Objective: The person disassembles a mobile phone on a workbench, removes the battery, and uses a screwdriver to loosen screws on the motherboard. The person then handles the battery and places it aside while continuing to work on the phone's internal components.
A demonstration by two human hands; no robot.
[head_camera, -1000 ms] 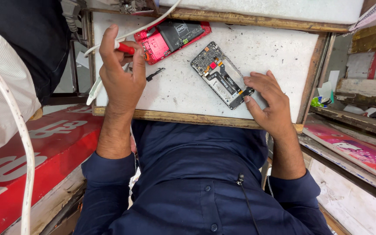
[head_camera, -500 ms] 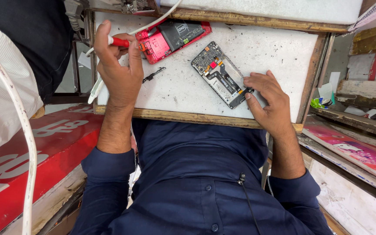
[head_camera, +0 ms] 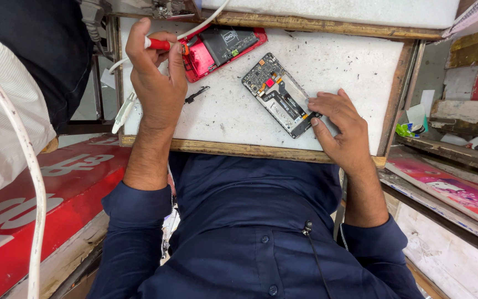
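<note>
An opened phone (head_camera: 276, 91) with bare circuit boards lies at a slant on the white worktop (head_camera: 355, 66). My right hand (head_camera: 341, 127) rests on its near end, fingertips pressing the lower corner. My left hand (head_camera: 156, 83) is raised at the worktop's left side, shut on a red-handled screwdriver (head_camera: 159, 44). The tool's tip points at the red phone back cover (head_camera: 222, 47) lying at the far edge. A small black part (head_camera: 196, 95) lies loose between my left hand and the open phone.
A wooden frame (head_camera: 239, 148) borders the worktop. A white cable (head_camera: 203, 25) runs over the far edge, and another white cable (head_camera: 26, 166) hangs at left. A white tool (head_camera: 124, 111) overhangs the left edge. Red boards lie at left and right.
My left hand has closed round the red screwdriver and lifted it up and left of the red cover. My right hand stays on the open phone.
</note>
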